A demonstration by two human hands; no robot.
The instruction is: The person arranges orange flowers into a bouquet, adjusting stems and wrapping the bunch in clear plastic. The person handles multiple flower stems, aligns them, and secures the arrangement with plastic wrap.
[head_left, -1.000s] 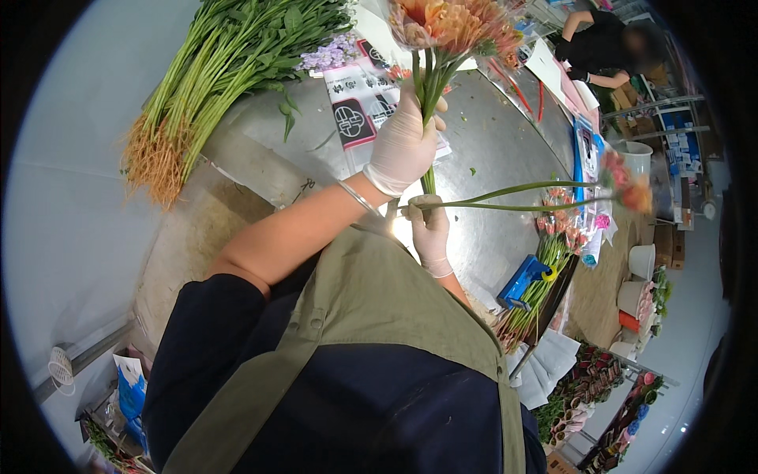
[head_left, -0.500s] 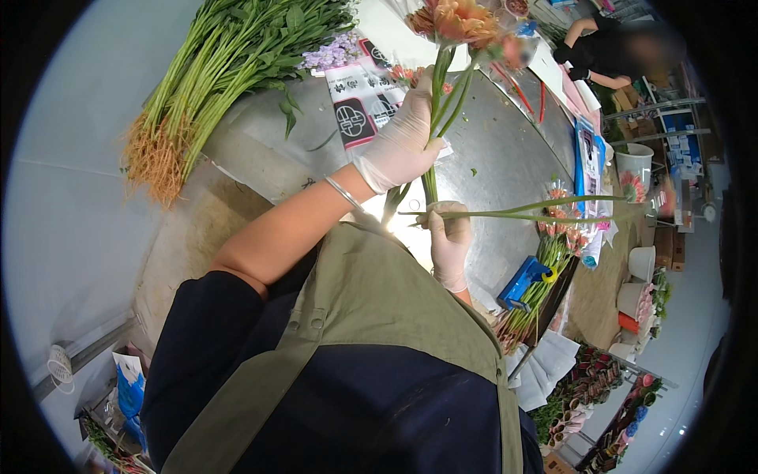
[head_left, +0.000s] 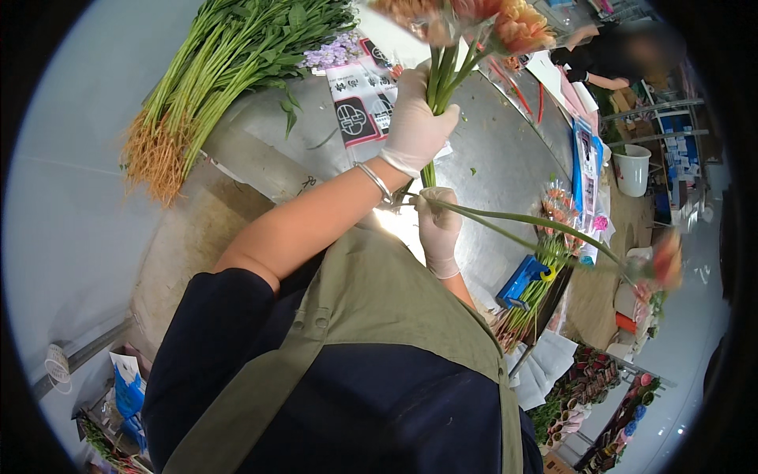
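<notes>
My left hand [head_left: 417,118], in a white glove, is wrapped round the green stems of a bunch of peach-orange cut flowers [head_left: 523,28]. Their heads stand at the top, some in clear plastic. Just below it, my gloved right hand [head_left: 439,231] pinches long, bare flower stems [head_left: 537,224] close to their cut ends. These stems reach out to the right and bend down to a blurred orange flower head [head_left: 667,261]. The lower ends of the bunch pass close to the right hand; whether they touch it I cannot tell.
A large rooted bundle of leafy greens [head_left: 205,103] lies at the far left of the metal table [head_left: 497,150], beside lilac flowers [head_left: 332,52] and printed paper [head_left: 357,107]. At right are a blue tool [head_left: 519,282] and wrapped flowers [head_left: 556,207]. Another person [head_left: 612,55] stands far right.
The stems in my right hand have swung from level to drooping down to the right. The bunch in my left hand has turned, its heads shifting right, and the left hand has moved slightly.
</notes>
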